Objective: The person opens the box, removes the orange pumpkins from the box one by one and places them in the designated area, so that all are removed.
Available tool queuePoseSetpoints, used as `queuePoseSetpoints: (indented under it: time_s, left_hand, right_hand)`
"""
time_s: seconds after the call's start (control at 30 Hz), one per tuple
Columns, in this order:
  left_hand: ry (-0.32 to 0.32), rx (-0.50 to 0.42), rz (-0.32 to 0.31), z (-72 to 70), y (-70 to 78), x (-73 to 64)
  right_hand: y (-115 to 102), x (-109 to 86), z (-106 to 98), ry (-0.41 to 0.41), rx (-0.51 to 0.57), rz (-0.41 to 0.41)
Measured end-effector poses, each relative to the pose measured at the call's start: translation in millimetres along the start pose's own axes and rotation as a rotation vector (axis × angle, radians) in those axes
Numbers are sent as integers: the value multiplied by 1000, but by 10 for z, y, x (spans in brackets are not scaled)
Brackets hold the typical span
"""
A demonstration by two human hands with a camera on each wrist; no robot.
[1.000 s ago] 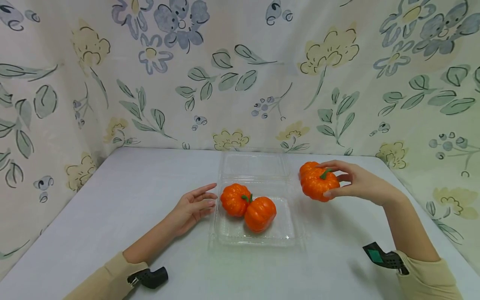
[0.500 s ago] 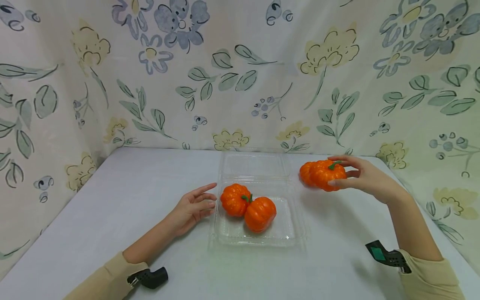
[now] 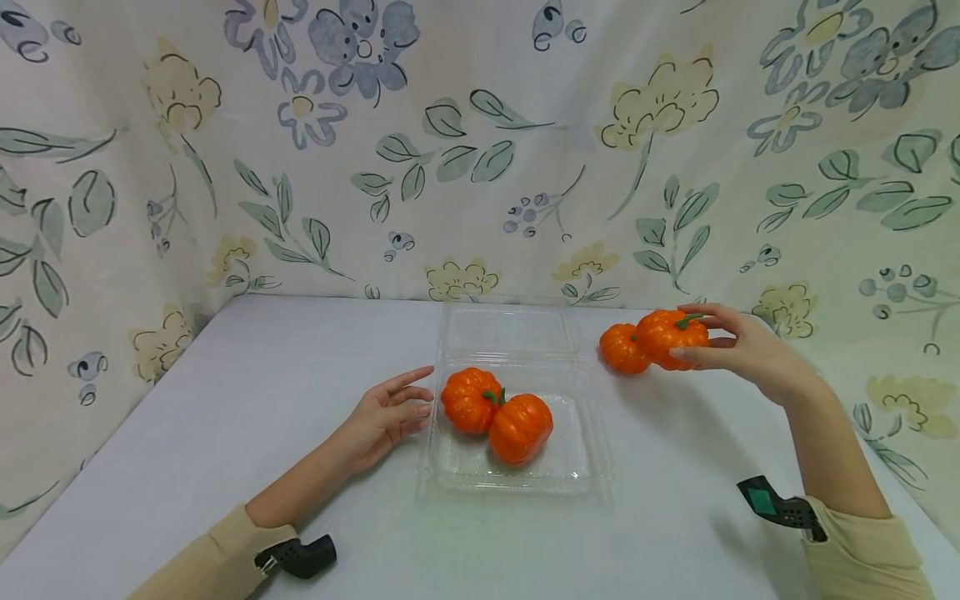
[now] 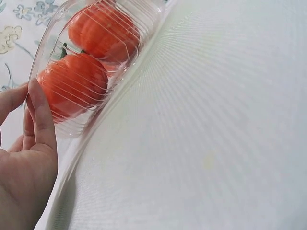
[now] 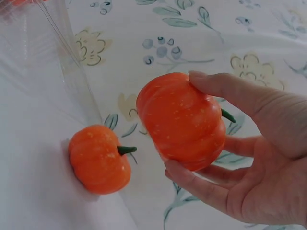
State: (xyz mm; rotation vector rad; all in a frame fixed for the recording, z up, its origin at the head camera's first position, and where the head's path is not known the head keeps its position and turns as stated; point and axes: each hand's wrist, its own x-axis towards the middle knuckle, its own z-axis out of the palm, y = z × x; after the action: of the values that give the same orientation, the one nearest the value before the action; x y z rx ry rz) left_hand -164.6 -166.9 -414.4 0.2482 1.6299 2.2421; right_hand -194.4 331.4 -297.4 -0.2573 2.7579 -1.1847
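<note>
Clear box (image 3: 573, 425) sat open on the tabletop (image 3: 315, 342), front pumpkin (image 3: 521, 429) and left pumpkin (image 3: 470, 401) inside, touching, bunched left; floor showed to the right. Left hand (image 3: 382, 423) was at the box's left edge, fingers loosely extended, gripping nothing, probably there to steady light plastic. Lid (image 3: 510, 331) was folded back, likely to keep the top accessible. Right hand (image 3: 750, 354) gripped the raised pumpkin (image 3: 667, 337), fingers and thumb spread round its sides, presumably to secure a slick curve. Loose pumpkin (image 3: 621, 352) sat lower, left, on the tabletop; floral cloth (image 3: 465, 200) behind.
</note>
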Motion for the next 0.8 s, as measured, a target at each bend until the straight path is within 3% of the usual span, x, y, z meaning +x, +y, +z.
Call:
queuePoseSetpoints:
  time_s: [0.8]
  left_hand:
    - [-26, 4, 13, -4, -1, -7]
  right_hand:
    - [317, 41, -167, 61, 37, 90]
